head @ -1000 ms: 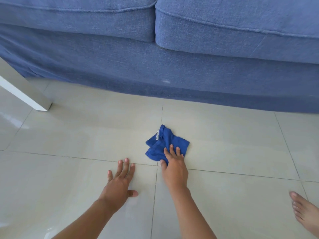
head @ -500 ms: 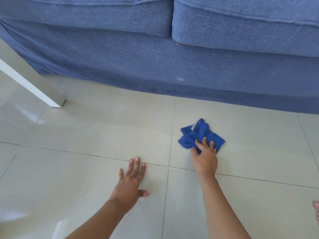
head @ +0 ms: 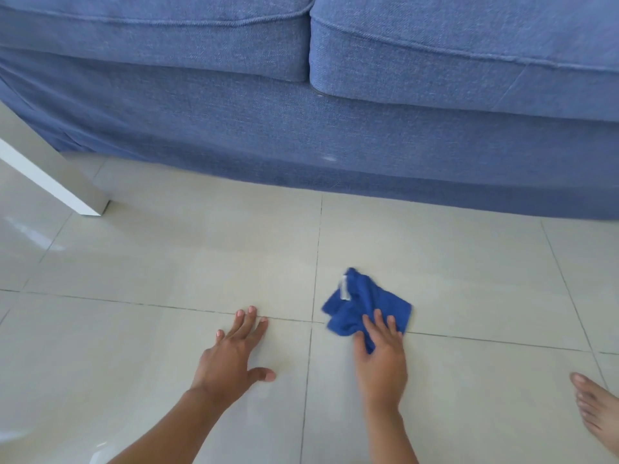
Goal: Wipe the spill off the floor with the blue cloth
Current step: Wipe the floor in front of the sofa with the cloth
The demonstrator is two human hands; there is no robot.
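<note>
R hand [head: 380, 358], fingers flat, is pressing blue cloth [head: 360, 301] lying just ahead of it; L hand [head: 231, 354] is resting open on floor [head: 127, 356], apart.

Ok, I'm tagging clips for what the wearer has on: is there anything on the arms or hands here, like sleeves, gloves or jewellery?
Nothing visible. The left hand and right hand wear no gloves, and no rings show on the fingers. The left forearm and right forearm are uncovered to the frame edge: no sleeves, watch or bracelet in view.
</note>
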